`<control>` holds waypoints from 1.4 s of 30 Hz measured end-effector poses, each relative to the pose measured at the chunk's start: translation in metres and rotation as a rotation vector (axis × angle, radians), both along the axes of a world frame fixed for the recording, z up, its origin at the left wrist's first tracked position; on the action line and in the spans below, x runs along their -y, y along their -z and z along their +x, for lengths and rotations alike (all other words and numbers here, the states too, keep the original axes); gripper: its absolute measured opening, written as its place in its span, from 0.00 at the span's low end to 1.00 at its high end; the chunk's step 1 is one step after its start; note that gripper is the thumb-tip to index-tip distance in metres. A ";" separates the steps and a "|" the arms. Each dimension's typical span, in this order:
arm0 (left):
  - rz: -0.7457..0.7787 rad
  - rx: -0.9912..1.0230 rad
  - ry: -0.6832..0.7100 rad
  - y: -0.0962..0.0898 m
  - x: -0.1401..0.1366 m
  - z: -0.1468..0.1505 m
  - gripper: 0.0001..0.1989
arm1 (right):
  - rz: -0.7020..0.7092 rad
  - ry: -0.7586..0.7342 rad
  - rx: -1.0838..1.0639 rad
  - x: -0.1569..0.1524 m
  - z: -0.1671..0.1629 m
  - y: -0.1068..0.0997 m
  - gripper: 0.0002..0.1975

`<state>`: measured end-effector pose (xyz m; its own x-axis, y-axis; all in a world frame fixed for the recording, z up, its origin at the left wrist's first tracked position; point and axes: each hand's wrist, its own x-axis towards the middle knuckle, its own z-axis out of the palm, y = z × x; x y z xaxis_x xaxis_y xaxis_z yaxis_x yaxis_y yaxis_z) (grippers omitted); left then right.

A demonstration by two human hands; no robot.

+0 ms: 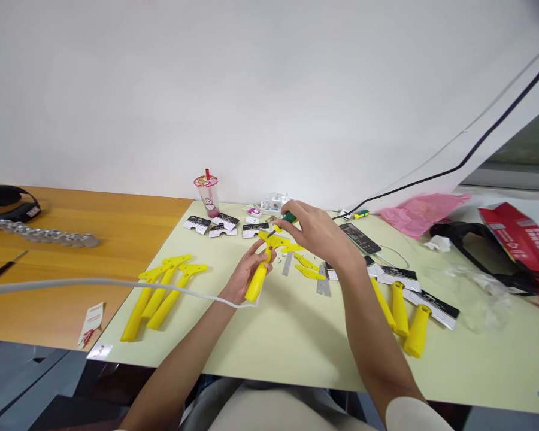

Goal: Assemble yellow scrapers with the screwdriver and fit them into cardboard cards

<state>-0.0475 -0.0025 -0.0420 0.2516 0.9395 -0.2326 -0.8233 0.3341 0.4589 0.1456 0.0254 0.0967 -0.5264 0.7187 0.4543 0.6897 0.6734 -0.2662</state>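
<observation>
My left hand (pixel 248 269) is closed round the yellow handle of a scraper (pixel 257 280), its wide head pointing away from me. My right hand (pixel 314 230) grips a green and yellow screwdriver (pixel 289 217), whose tip meets the scraper head. Beyond and to the right of the scraper lie loose yellow head pieces (pixel 309 272), metal blades (pixel 324 284) and tiny screws. On the left of the table rest several yellow scrapers (pixel 165 296) with heads on. At the right are bare yellow handles (pixel 417 332) next to black and white cards (pixel 438 306).
A lidded cup with a red straw (pixel 207 194) stands at the back, with cards (pixel 223 225) around its base. Further right are a phone (pixel 359 238), a pink plastic bag (pixel 420 214) and a red package (pixel 521 245). A white cable (pixel 161 285) crosses in front of my left wrist.
</observation>
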 end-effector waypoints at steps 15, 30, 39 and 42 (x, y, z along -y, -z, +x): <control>-0.059 0.035 -0.046 -0.006 0.001 0.000 0.35 | -0.011 -0.004 0.015 0.007 0.000 -0.002 0.06; -0.039 0.014 -0.045 0.000 -0.003 -0.001 0.35 | -0.020 0.025 0.050 0.008 -0.004 -0.003 0.08; -0.050 0.036 -0.037 0.005 -0.004 -0.001 0.37 | -0.062 -0.080 0.027 0.009 -0.001 0.000 0.10; -0.053 0.026 -0.038 0.003 -0.004 0.000 0.37 | -0.056 -0.046 0.039 0.007 -0.004 -0.001 0.05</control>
<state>-0.0480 0.0010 -0.0446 0.2229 0.9349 -0.2762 -0.8471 0.3260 0.4197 0.1412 0.0184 0.0978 -0.5758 0.7172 0.3925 0.6693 0.6892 -0.2774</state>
